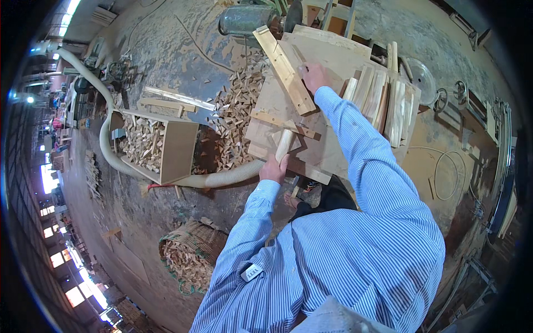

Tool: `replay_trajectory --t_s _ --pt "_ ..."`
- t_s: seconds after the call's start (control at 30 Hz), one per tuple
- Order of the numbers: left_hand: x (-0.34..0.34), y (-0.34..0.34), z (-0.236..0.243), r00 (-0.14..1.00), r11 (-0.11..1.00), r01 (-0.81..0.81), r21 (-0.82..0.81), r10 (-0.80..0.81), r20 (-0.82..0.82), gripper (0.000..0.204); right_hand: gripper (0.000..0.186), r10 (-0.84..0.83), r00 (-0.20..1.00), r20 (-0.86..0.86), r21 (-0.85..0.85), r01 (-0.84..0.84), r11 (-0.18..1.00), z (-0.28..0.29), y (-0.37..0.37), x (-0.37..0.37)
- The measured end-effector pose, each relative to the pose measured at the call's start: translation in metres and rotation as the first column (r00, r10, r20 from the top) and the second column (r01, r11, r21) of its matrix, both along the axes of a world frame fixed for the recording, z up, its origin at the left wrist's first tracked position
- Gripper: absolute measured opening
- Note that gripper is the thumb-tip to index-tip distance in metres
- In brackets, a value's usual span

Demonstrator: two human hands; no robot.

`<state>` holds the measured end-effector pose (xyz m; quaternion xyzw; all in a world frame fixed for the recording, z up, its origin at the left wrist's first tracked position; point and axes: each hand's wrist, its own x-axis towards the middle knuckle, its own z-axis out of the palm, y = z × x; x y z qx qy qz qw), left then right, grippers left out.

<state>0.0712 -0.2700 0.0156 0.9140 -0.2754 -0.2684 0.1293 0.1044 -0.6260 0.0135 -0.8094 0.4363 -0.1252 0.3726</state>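
My left hand (273, 168) is closed on a pale wood piece (285, 143), which points up across the worktable (344, 166) beside a flat wooden strip (271, 118) and a small angled piece. Higher up, my right hand (315, 76) has its fingers curled at the right edge of a long wooden board with holes (280, 66); what they grip is too small to make out. Several lengths of pale wood (375, 97) lie side by side on the right part of the table.
An open box of offcuts (147, 143), a heap of small scraps (233, 122) and a ribbed hose (216, 180) are left of the table. A basket of scraps (189, 255) stands below. A green machine (247, 21) is at the top, a cable coil (447, 175) at right.
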Motion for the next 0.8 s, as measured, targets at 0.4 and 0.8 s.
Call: replay_trajectory --t_s 0.4,0.8 --pt "-0.007 0.034 0.009 1.000 1.000 -0.011 0.026 0.011 -0.013 0.059 0.028 -0.027 0.996 0.083 -0.176 0.041 0.984 -0.024 0.001 0.053" --pt "0.005 -0.021 0.001 1.000 1.000 -0.018 -0.001 0.018 -0.006 0.056 0.026 0.011 0.991 0.130 -0.220 0.018 0.975 -0.022 -0.054 0.063"
